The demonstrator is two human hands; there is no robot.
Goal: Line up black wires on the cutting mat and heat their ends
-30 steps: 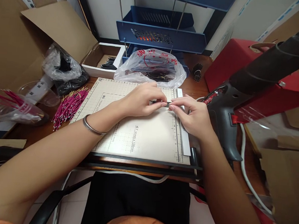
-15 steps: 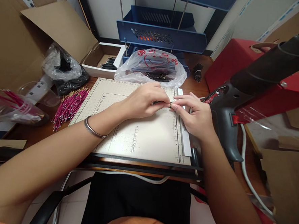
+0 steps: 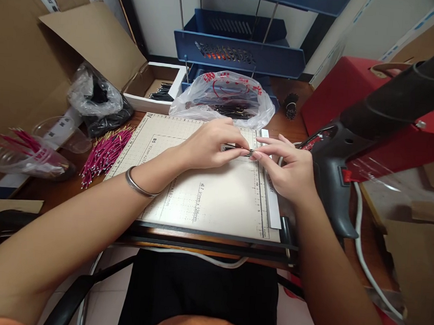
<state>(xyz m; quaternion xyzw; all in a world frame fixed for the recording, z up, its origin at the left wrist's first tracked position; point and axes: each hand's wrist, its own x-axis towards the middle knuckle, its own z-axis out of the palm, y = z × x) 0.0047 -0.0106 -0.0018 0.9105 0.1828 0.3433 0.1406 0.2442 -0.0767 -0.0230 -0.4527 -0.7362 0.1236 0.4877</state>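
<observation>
Fingertips of both hands are meeting over a small bundle of thin black wires [image 3: 244, 149] at the centre of the frame, just above the gridded cutting board [image 3: 207, 201]. The left hand [image 3: 212, 145] is pinching the bundle from the left, thumb under curled fingers, while the right hand [image 3: 288, 169] is nipping its right end, seemingly so that the ends line up near the board's ruled right edge. A metal bangle [image 3: 138, 186] is circling the left wrist.

To the right, a dark heat gun [image 3: 333, 189] with a white cord is lying beside the board. At the left, magenta wires [image 3: 105, 153] are fanning across the wooden desk [image 3: 53, 187]. Farther up, a clear plastic bag [image 3: 224, 97] is holding more black wires, with blue trays [image 3: 238, 51] and cardboard behind.
</observation>
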